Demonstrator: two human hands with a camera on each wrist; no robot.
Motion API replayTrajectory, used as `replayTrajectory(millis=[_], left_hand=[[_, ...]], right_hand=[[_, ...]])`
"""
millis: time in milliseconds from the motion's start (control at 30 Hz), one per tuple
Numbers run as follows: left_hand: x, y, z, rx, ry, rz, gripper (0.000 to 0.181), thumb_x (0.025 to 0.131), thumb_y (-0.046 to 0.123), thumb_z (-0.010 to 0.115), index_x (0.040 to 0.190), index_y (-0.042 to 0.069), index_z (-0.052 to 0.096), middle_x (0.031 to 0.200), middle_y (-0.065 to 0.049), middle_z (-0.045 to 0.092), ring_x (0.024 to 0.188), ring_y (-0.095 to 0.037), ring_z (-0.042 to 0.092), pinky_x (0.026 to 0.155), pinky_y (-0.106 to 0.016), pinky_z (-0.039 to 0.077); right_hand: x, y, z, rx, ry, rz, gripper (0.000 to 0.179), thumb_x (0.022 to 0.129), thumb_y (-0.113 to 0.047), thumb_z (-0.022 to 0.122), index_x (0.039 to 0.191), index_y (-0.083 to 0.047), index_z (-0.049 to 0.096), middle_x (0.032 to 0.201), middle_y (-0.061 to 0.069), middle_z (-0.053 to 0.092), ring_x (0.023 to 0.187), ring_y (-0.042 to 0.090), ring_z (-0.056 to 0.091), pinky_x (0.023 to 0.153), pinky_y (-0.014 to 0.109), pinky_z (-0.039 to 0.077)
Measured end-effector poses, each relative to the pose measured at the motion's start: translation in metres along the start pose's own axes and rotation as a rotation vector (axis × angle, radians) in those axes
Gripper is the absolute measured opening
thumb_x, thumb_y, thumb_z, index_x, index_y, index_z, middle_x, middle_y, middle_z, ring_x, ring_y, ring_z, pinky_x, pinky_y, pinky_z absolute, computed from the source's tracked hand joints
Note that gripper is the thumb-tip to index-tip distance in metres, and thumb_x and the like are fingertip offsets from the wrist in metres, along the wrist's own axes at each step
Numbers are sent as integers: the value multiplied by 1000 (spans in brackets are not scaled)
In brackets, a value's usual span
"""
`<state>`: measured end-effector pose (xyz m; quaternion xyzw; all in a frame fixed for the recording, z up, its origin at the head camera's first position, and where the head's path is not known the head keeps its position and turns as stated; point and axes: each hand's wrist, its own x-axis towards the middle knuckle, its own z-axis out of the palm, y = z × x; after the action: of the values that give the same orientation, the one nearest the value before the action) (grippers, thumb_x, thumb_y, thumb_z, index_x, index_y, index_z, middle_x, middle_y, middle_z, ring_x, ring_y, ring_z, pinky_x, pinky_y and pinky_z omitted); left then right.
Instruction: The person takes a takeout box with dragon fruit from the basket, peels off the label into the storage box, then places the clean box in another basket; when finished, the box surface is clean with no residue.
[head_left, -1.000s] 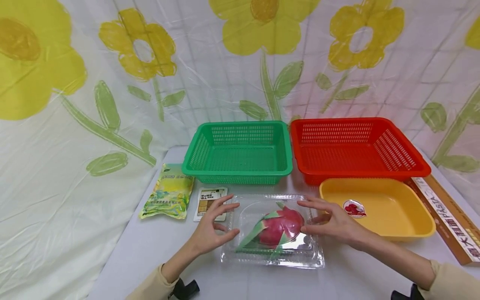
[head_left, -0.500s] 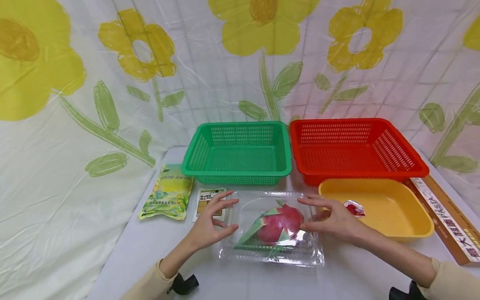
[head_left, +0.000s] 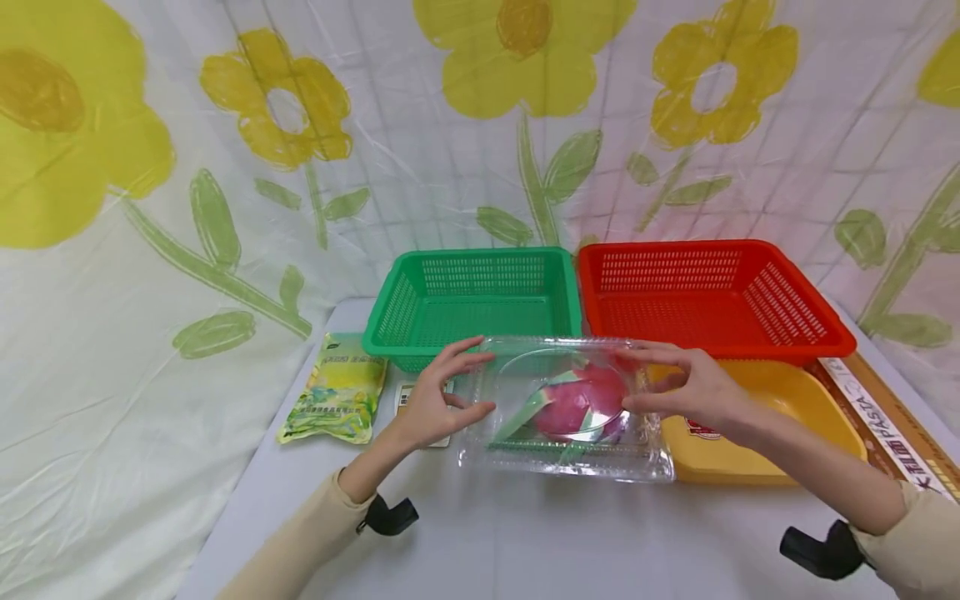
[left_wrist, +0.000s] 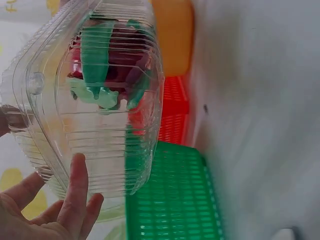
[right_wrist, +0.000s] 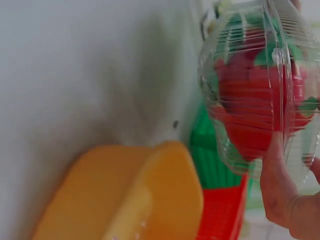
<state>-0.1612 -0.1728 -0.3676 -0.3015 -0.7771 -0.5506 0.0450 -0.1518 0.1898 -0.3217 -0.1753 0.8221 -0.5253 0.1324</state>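
Observation:
A clear plastic clamshell box (head_left: 510, 400) with a pink and green dragon fruit (head_left: 577, 407) inside is held up off the table between both hands. My left hand (head_left: 442, 396) grips its left side, thumb and fingers spread along the edge. On the opposite side my right hand (head_left: 693, 387) grips the box the same way. From the left wrist view, fingers (left_wrist: 75, 200) press against the box's ribbed wall, and the fruit shows through the plastic. The right wrist view has the thumb (right_wrist: 275, 175) on the box's rim.
Behind the box stand a green basket (head_left: 375, 333) and a red basket (head_left: 720, 343). A yellow basin (head_left: 772, 417) is at right, beside a long pasta box (head_left: 877, 408). At left lie a yellow-green packet (head_left: 337, 392) and a small card-like pack (head_left: 405, 396), partly hidden by the left hand.
Both hands have lifted the clamshell box off the table and carried it forward and slightly right. It now overlaps the front of the green basket and the yellow basin's left edge in view.

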Motion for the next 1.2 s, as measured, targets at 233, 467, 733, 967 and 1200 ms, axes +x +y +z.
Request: replayTrajectory(millis=[233, 467, 733, 967, 1200], left_hand=[[39, 19, -3, 18, -12, -7, 53, 84, 9, 75, 135, 5, 60, 152, -11, 37, 122, -39, 53, 69, -38, 59], [81, 36, -1, 38, -11, -7, 53, 83, 13, 77, 133, 7, 62, 151, -9, 39, 120, -33, 56, 70, -36, 59], [140, 36, 9, 82, -19, -9, 50, 85, 17, 76, 132, 10, 63, 150, -8, 42, 116, -29, 61, 90, -40, 53], [190, 23, 28, 57, -42, -69, 50, 88, 24, 73, 135, 12, 62, 151, -4, 41, 121, -31, 56, 90, -35, 52], [226, 11, 48, -29, -35, -82, 46, 89, 20, 73, 132, 8, 64, 150, -10, 43, 119, -31, 59, 90, -34, 53]], right_hand=[[6, -18, -34, -44, 11, 32, 65, 89, -24, 73, 148, -13, 47, 145, 15, 43, 108, 36, 60, 75, 39, 59], [13, -27, -71, -96, 51, 69, 58, 92, -26, 70, 146, -20, 50, 144, 10, 46, 105, 25, 62, 79, 37, 57], [34, -21, -116, -149, 146, 111, 58, 93, -31, 69, 147, -21, 49, 143, 2, 44, 118, 20, 43, 78, 31, 56], [54, -4, -154, -83, 188, 136, 56, 95, -30, 66, 146, -16, 50, 111, -15, 66, 94, 12, 64, 76, 29, 57], [69, 7, -185, -54, 193, 129, 45, 97, -28, 63, 142, -26, 57, 106, -21, 66, 89, 9, 66, 73, 27, 58]])
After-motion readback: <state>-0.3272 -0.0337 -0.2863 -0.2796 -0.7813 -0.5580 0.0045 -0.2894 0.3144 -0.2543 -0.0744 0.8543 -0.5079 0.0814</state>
